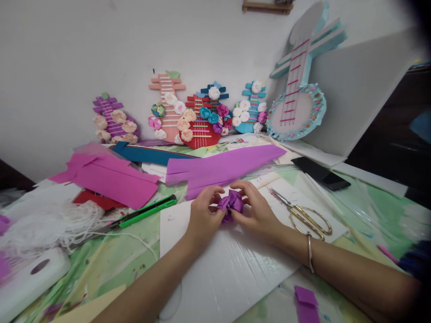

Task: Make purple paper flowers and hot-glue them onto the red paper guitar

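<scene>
Between my two hands, above a white board, is a purple crepe paper flower with folded, ruffled petals. My left hand grips its left side with thumb and fingers. On the other side my right hand pinches the petals, thumb low and fingers curled over the top. Gold-handled scissors lie with open blades to the right of my right hand. Behind the flower spreads a sheet of purple crepe paper. A small folded purple piece rests near the front edge.
A green utility knife, white string and magenta paper are on the left. A black phone lies at right. Flower-decorated instrument models, including a red one, and a large pale-blue one lean against the wall.
</scene>
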The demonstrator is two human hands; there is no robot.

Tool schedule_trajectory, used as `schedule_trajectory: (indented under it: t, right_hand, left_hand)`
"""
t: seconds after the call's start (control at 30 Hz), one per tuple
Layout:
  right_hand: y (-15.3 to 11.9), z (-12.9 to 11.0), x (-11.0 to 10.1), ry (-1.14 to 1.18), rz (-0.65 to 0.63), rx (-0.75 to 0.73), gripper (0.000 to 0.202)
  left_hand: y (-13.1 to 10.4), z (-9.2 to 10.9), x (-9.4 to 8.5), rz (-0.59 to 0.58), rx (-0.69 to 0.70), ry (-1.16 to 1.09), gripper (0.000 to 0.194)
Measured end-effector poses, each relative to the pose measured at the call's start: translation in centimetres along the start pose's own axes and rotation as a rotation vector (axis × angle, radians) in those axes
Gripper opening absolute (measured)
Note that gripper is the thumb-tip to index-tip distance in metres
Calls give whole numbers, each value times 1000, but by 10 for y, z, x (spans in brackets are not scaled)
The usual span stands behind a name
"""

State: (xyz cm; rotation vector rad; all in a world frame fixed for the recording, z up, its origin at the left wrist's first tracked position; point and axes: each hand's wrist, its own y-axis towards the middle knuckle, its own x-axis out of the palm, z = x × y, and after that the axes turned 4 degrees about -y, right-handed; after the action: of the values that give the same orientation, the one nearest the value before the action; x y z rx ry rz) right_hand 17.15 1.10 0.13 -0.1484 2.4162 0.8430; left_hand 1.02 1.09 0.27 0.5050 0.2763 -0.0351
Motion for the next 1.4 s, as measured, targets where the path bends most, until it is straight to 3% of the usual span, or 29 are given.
schedule_trajectory:
  t: [0.4, 0.63, 0.87, 1.2, 1.4]
  right_hand:
    - [1, 5, 0, 392, 31, 273, 29]
    - [0, 3, 0, 364, 35, 201, 25]
    - [0, 2, -2, 375, 31, 202, 20]
    - [0, 9, 1, 425, 47, 239, 24]
    - [1, 5, -1, 362, 41, 248, 15]
  left_hand:
    - [-1, 0, -1, -38, 43, -7, 23]
    - [0, 3, 1, -67, -51, -66, 14]
    - [4, -4, 0, -145, -124, -286, 14]
    - [5, -2, -4, -86, -125, -267, 11]
    - [6, -2, -4, -77, -142, -269, 7]
